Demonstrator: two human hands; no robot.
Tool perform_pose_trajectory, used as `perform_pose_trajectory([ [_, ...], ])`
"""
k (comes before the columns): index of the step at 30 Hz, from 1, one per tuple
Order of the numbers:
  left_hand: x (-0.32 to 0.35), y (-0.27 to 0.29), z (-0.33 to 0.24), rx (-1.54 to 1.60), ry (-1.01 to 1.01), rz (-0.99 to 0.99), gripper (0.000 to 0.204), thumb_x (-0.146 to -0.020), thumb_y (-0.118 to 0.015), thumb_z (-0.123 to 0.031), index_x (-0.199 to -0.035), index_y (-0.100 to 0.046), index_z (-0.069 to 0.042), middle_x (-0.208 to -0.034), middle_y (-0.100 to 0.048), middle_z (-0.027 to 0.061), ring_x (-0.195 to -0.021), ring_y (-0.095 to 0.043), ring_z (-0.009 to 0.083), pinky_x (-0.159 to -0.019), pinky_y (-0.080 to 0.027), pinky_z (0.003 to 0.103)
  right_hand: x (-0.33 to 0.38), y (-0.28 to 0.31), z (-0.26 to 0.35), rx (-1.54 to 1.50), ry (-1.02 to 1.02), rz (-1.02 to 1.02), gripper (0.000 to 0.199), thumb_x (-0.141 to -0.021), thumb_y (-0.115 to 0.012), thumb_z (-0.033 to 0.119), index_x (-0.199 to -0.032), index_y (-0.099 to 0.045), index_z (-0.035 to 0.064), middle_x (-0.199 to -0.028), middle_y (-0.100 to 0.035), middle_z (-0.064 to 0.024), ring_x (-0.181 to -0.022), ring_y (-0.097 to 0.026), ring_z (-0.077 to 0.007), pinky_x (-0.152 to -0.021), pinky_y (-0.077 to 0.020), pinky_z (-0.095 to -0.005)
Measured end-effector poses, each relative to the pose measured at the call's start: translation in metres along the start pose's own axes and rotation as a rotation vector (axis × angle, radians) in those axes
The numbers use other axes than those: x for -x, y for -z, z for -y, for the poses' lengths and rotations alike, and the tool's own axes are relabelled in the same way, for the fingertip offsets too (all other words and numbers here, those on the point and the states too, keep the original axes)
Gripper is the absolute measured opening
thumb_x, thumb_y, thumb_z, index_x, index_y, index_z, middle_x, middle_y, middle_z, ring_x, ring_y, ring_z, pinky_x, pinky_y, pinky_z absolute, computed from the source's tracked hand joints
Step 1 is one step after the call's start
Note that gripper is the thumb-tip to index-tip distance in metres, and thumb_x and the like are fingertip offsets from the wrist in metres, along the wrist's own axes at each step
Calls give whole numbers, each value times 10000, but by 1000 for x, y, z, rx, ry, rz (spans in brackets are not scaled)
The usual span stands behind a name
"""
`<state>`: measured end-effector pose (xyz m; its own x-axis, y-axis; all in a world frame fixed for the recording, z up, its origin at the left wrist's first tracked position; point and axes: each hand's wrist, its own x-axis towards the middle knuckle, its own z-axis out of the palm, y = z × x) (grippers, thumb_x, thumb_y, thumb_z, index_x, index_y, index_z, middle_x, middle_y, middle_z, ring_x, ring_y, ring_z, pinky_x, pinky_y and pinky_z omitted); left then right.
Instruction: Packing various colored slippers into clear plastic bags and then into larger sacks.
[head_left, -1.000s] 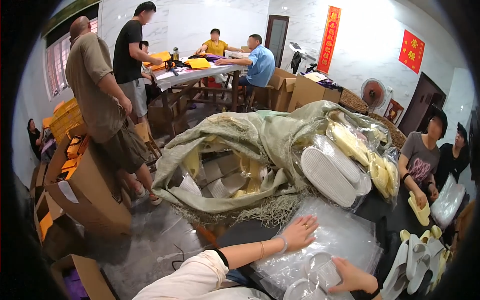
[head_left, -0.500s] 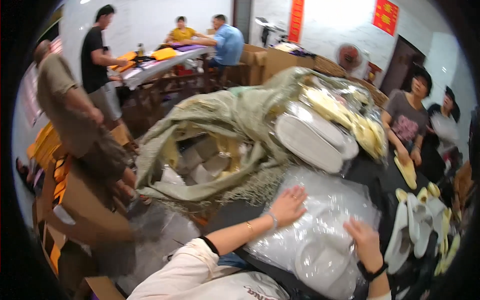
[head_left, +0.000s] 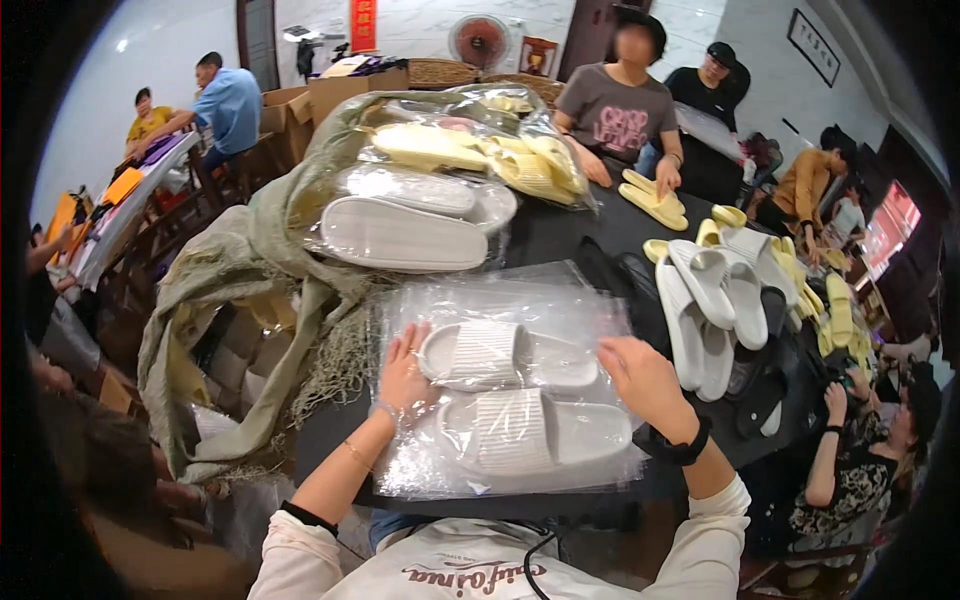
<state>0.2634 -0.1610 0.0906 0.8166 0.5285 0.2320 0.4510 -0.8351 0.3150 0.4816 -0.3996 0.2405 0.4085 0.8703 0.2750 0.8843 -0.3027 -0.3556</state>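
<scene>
A pair of white slide slippers (head_left: 588,432) with ribbed straps lies side by side, soles down, at the black table's near edge. Clear plastic bags (head_left: 412,462) lie around and beneath them; glare hides whether the pair is fully inside one. My left hand (head_left: 405,375) rests on the plastic with its fingers spread, touching the left end of the upper slipper. At the other end, my right hand (head_left: 655,388) has bent fingers pinching the plastic at the bag's right side. Beyond them, bagged white slippers (head_left: 405,232) lie against an open woven sack (head_left: 265,235).
Loose white slides (head_left: 682,330) and yellow ones cluster at right, beside black slippers (head_left: 762,400). Bagged yellow slippers (head_left: 430,146) lie at the far left. Across the table (head_left: 560,240) a person (head_left: 620,110) holds yellow slippers (head_left: 652,205); other people sit at right.
My view has swung right. The white slippers now lie level between my hands, where blurred plastic showed before. My right hand's fingers have bent in; my left stays spread.
</scene>
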Motion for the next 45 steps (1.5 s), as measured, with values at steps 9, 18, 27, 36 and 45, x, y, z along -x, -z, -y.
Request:
perform_pose_trajectory([
  [9,-3,3,17,570,110,-412,302,-836,-535,-34,-1134,-571,7,-1016,-645,179,-970,-605,332,-840,-465,391,46,-23,-56,-10,-444,284,580,-908,-455,534,-834,-608,-21,-817,-638,-196,-796,-628,-321,-690,-468,-390],
  [18,-4,22,19,440,454,110,401,-897,-532,-356,-1019,-597,20,-869,-656,215,-825,-640,352,-738,-491,396,16,-42,-67,-1109,-586,360,297,-924,-559,293,-1026,-618,21,-1010,-633,-28,-751,-556,-91,-650,-447,-229],
  [27,3,31,3,899,485,-227,184,-914,-526,-115,-1002,-498,44,-695,-580,98,-504,-556,159,-468,-469,294,12,-2,-65,-1602,-295,187,260,-940,-510,209,-1113,-578,28,-929,-630,-65,-779,-585,-127,-707,-470,-252],
  [36,59,30,-6,450,174,-275,549,-839,-584,-51,-1298,-323,100,-1274,-350,301,-1143,-404,415,-957,-365,430,21,-28,-78,-831,-256,667,414,-963,-451,274,-1283,-510,18,-1150,-625,-78,-866,-579,-141,-821,-475,-281],
  [45,74,40,-37,781,364,-313,350,-800,-527,80,-1148,-489,77,-1273,-397,243,-1140,-439,412,-973,-377,425,9,-9,-45,-1142,-192,909,414,-993,-395,312,-1275,-530,41,-976,-676,-90,-787,-540,-130,-792,-434,-269],
])
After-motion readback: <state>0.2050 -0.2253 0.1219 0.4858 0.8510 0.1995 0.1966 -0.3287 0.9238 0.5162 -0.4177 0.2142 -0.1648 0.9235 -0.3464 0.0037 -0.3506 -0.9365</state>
